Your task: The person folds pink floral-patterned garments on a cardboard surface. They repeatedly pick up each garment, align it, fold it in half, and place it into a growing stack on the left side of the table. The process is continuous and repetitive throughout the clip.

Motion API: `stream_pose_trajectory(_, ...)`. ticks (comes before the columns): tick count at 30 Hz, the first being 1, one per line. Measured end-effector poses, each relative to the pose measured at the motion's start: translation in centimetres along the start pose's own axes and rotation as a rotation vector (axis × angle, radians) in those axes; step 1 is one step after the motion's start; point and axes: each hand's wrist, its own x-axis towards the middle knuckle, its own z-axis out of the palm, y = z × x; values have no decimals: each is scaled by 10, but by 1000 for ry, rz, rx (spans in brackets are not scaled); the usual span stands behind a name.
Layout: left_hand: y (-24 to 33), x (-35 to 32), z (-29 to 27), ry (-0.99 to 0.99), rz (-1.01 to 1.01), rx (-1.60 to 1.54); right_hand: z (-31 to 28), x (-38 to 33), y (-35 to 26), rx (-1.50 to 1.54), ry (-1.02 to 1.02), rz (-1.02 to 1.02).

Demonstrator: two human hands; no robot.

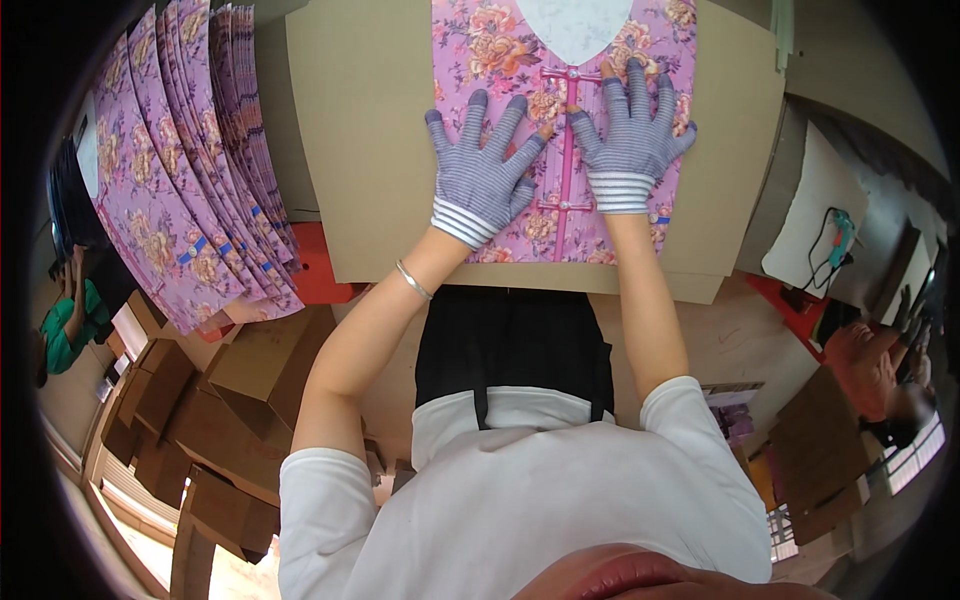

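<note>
A folded pink-purple floral top (495, 45) lies flat in front of me on a large tan cardboard sheet (365, 150). Down its middle runs a dark pink trim with bar-shaped fastenings, and a white piece (578, 22) fills the neck opening. My left hand (478, 185), in a grey striped glove with bare thumb tip, rests spread on the left half of the top. On the right half, close to the trim, my right hand (630, 140) lies with its fingers apart in a matching glove. Neither hand grips anything.
Several similar floral tops (160, 180) overlap in a row at the left. Cardboard boxes (265, 365) stand below them. To the right, a green corded tool (842, 235) lies on a pale board (805, 205). Other people are at the far left (75, 320) and far right (860, 365).
</note>
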Motion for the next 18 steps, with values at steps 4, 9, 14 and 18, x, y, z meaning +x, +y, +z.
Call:
stream_pose_trajectory(4,0,0,0,5,-3,-9,-2,0,0,13,-4,-5)
stream_pose_trajectory(9,0,-2,2,34,9,-36,-5,0,0,51,14,-13)
stream_pose_trajectory(14,11,13,-7,27,1,-97,-8,1,2,43,-38,-2)
stream_pose_trajectory(18,19,36,2,94,51,-171,-2,-1,-1,45,-23,-28)
